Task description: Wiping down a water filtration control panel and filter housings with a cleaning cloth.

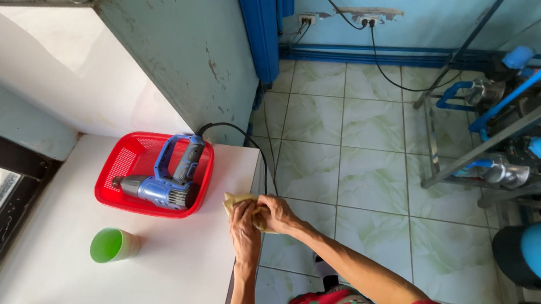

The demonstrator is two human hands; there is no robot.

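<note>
Both forearms come up from the bottom edge, over the red cloth of what I am wearing, and meet at the right edge of the white bench (164, 267). My left hand (244, 231) lies on the bench edge, its fingers curled shut over a yellowish rag (234, 201). My right hand (279, 213) presses in from the floor side, touching the left, its fingers closed on the same rag. Only a crumpled corner of the rag shows past my knuckles, sitting right at the rim of the bench.

Left of my hands, well apart, a green cup (113, 245) lies tipped on its side on the bench, mouth toward me. At the far bottom left corner a blue and yellow object pokes into view, too cut off to tell what it is.

Just beyond my hands stands a red basket (116, 166) with a blue heat gun (167, 178) lying in it, handle up. Its black cord (247, 141) loops out over the bench edge.

Past the basket rises a scuffed grey-green wall. To my right the tiled floor (358, 139) runs back to a light blue wall with sockets (369, 19) and a cable plugged in. Along the right side stands a metal frame (504, 135) carrying blue pipes and pumps.
</note>
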